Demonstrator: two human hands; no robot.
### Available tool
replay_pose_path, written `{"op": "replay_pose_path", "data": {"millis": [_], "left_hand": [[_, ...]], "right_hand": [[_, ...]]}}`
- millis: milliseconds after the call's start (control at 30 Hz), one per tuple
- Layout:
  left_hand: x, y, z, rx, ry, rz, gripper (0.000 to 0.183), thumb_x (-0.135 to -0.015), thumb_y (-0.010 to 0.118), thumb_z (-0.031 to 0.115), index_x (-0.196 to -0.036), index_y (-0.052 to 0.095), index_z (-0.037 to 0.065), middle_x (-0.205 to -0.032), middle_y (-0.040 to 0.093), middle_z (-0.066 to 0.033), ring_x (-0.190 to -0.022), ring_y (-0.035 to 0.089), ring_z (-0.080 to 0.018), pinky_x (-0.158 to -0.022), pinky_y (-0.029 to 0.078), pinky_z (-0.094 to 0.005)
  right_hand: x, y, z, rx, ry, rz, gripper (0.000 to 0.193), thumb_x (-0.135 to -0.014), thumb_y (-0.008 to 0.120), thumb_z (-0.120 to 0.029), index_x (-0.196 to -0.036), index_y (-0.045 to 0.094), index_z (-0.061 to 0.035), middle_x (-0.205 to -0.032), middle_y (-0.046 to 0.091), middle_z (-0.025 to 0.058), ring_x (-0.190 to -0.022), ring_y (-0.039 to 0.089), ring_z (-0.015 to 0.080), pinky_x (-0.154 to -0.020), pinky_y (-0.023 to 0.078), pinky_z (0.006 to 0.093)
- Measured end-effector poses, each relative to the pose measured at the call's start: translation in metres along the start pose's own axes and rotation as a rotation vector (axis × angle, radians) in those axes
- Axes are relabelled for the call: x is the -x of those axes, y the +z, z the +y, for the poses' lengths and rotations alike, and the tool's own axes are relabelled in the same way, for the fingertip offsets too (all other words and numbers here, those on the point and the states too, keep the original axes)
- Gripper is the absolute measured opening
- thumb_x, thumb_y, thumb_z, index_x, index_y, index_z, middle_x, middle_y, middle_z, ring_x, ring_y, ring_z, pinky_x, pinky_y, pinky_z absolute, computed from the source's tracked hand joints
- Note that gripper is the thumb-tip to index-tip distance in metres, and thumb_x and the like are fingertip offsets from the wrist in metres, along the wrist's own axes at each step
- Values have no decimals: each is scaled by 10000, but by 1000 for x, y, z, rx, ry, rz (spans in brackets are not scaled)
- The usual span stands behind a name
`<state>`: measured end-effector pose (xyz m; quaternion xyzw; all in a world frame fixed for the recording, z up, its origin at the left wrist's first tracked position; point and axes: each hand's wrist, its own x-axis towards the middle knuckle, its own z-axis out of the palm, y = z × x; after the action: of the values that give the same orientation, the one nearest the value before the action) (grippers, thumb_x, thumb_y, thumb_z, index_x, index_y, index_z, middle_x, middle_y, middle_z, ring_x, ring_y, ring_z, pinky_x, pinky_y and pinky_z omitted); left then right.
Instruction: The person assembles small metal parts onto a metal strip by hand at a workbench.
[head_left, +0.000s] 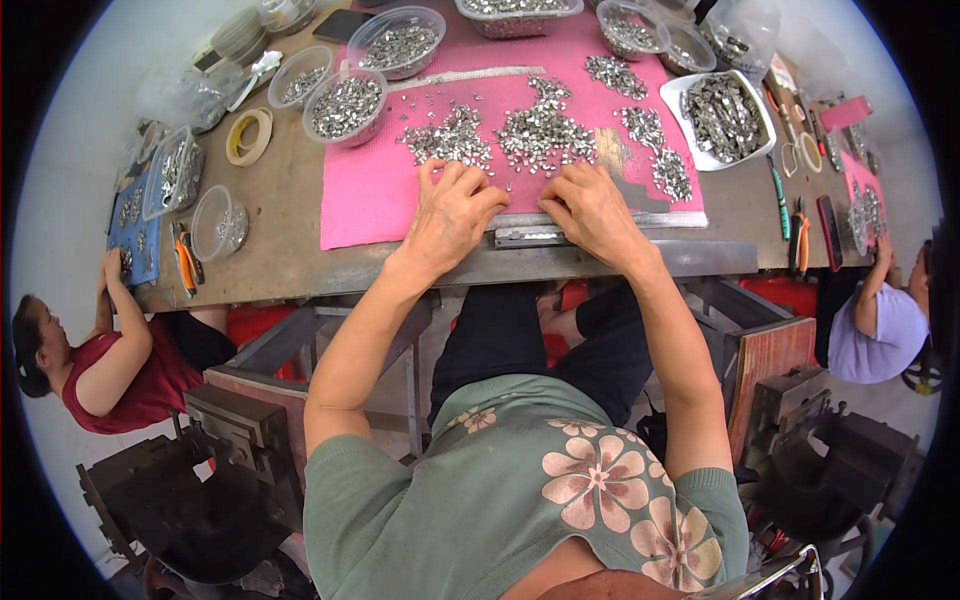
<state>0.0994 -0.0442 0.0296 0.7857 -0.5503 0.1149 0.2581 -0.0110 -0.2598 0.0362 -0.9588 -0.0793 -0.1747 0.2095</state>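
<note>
My left hand and my right hand rest near the front edge of a pink mat, a short gap between them. Both have thumb and fingers curled into a pinch; whatever sits in the fingertips is too small or hidden to make out. Just beyond the fingers lie two loose piles of small shiny metal pieces, a left pile and a right pile. A narrow metal bar with a slotted-looking strip lies along the table edge, below and between my hands, close to my right wrist.
Clear plastic bowls of metal parts, one at left, stand around the mat. A white tray of parts is at right. Tape, orange-handled pliers and more pliers lie on the table. Co-workers sit at left and right.
</note>
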Motion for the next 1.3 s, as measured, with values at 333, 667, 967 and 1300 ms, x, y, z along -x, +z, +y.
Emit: {"op": "replay_pose_path", "data": {"millis": [333,667,967,1300], "left_hand": [[-5,6,50,454,-226,37,96,-892,707,43,-984,680,41,-883,635,-92,-854,598,-288,-795,453,-390],[-3,38,66,488,-114,180,159,-844,702,-19,-973,616,13,-941,598,-130,-885,576,-333,-804,454,-436],[-4,32,74,241,-22,216,178,-802,740,-5,-954,652,21,-976,652,-104,-898,616,-306,-809,491,-418],[5,38,74,147,-32,272,184,-808,763,41,-980,698,45,-1006,697,-77,-944,637,-282,-943,462,-468]], "right_hand": [[-1,1,10,-85,-41,0,87,-862,726,-110,-937,730,-68,-889,632,76,-889,603,278,-826,456,409],[8,-13,7,-328,156,4,88,-883,707,-48,-958,686,-7,-863,651,117,-828,663,292,-735,518,392],[48,-13,-18,-416,163,187,96,-884,695,16,-956,632,26,-961,660,134,-893,651,298,-803,502,392],[57,-5,-22,-207,90,234,156,-846,722,27,-970,631,-4,-997,671,122,-942,637,326,-843,477,410]]}}
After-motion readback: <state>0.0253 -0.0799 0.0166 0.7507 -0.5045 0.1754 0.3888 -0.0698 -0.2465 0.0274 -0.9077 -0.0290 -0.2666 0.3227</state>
